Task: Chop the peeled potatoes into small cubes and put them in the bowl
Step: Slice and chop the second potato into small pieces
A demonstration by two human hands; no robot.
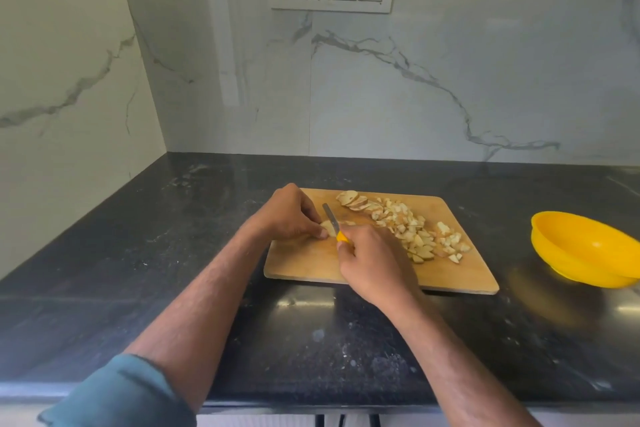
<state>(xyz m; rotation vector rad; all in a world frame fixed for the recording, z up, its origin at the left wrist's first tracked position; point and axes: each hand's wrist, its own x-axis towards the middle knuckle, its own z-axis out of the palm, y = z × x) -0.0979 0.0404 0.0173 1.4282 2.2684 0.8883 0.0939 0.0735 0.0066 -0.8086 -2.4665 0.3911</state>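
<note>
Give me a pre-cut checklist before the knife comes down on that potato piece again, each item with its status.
1. Left hand pins the potato piece on the cutting board: ok.
2. Right hand grips the knife by its yellow handle: ok.
3. Left fingertips out of the blade's path: cannot tell, they sit right beside it.
4. Bare board under the cut: ok.
5. Chopped pieces piled away from the blade: ok.
6. Yellow bowl ready at the right, nothing visible inside: ok.
</note>
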